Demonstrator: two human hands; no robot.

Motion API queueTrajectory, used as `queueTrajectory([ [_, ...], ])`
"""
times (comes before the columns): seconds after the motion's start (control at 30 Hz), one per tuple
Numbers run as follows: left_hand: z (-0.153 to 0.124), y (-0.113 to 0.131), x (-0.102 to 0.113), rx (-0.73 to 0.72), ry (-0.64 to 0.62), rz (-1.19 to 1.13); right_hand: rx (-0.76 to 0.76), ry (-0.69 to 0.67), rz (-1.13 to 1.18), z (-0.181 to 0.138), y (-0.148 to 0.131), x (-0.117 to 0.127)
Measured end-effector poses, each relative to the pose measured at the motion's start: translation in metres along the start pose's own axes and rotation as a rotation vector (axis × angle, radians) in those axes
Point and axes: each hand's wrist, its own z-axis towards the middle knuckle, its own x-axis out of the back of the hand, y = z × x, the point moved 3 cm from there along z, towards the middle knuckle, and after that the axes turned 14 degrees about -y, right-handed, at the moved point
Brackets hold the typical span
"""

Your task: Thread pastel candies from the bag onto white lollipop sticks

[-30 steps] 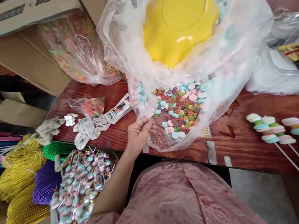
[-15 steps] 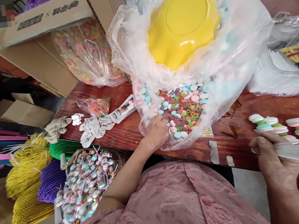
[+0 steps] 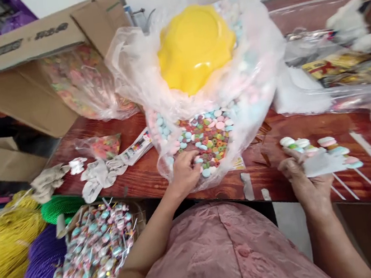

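Note:
My left hand [image 3: 185, 174] reaches in at the near left side of an open plastic bag [image 3: 254, 68] of pastel marshmallows and small ring-shaped gummies [image 3: 218, 143]. Its fingers are curled down among the sweets, and whatever they pinch is hidden. At the right, my right hand [image 3: 309, 184] is closed on a whitish translucent plastic sleeve [image 3: 323, 162]. Just behind it, marshmallow and gummy skewers [image 3: 339, 150] lie on the dark red wooden table [image 3: 213, 194], their white sticks pointing toward me. The sleeve covers part of the skewers.
A yellow scalloped bowl [image 3: 195, 46] rests upside down on the bag. Left are a cardboard box [image 3: 25, 94] with bagged gummies, used gloves [image 3: 96, 178] and a small gummy bag [image 3: 106, 145]. Wrapped candy sticks [image 3: 94, 256] fill a container below. Clear packaging [image 3: 305, 89] lies back right.
The view has swung right, so everything sits further left. The plastic sleeve in my right hand has swung inward and shows less blur. My left hand stays among the sweets.

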Motion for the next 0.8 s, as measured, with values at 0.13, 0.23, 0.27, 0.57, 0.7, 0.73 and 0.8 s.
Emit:
queueTrajectory([
  [0.13, -0.002, -0.008, 0.017, -0.021, 0.104, -0.185, -0.012, -0.108, 0.313, 0.007, -0.009, -0.005],
  [0.23, -0.001, -0.009, 0.028, 0.022, 0.074, -0.386, -0.025, -0.127, 0.366, 0.013, -0.011, -0.005],
  [0.27, -0.001, -0.006, 0.03, 0.043, 0.049, -0.461, -0.024, -0.119, 0.361, 0.013, -0.012, -0.005],
  [0.57, 0.01, 0.053, 0.015, -0.035, -0.009, -0.852, -0.047, -0.626, 0.112, -0.008, -0.055, -0.054],
  [0.7, 0.011, 0.055, 0.013, -0.103, -0.009, -0.876, -0.059, -0.829, 0.018, -0.016, -0.074, -0.08],
  [0.73, 0.01, 0.053, 0.014, -0.105, -0.014, -0.883, -0.062, -0.841, 0.005, -0.016, -0.075, -0.082],
  [0.8, 0.006, 0.049, 0.016, -0.102, -0.013, -0.893, -0.073, -0.855, -0.02, -0.015, -0.075, -0.084],
])
